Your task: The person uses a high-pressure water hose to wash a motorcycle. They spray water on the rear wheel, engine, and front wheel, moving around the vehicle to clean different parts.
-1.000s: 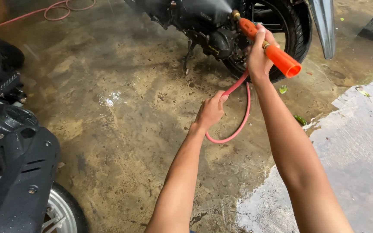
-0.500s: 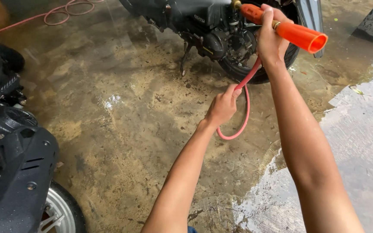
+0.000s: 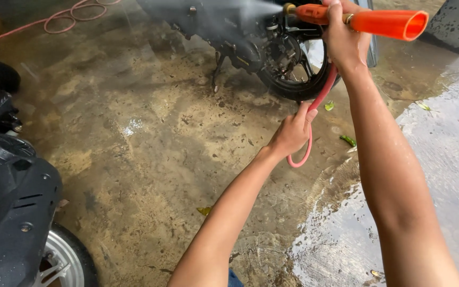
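My right hand (image 3: pixel 343 40) grips an orange spray gun (image 3: pixel 383 22) held level at the top right, its brass nozzle pointing left. A fan of water mist leaves the nozzle and hits the dark motorcycle (image 3: pixel 251 42) at the top centre, around its engine and rear wheel. My left hand (image 3: pixel 293 133) is closed around the red hose (image 3: pixel 314 119), which loops down from the gun and curls under the hand.
A second motorcycle (image 3: pixel 11 212) with black bodywork and a silver-spoked wheel fills the left edge. The concrete floor (image 3: pixel 150 149) is wet and stained. More red hose (image 3: pixel 65 16) lies coiled at the top left. A paler wet slab (image 3: pixel 442 159) lies on the right.
My right hand has raised the spray gun up and to the right. The gun now lies level and sprays mist at the motorcycle. My left hand moved slightly right along the hose.
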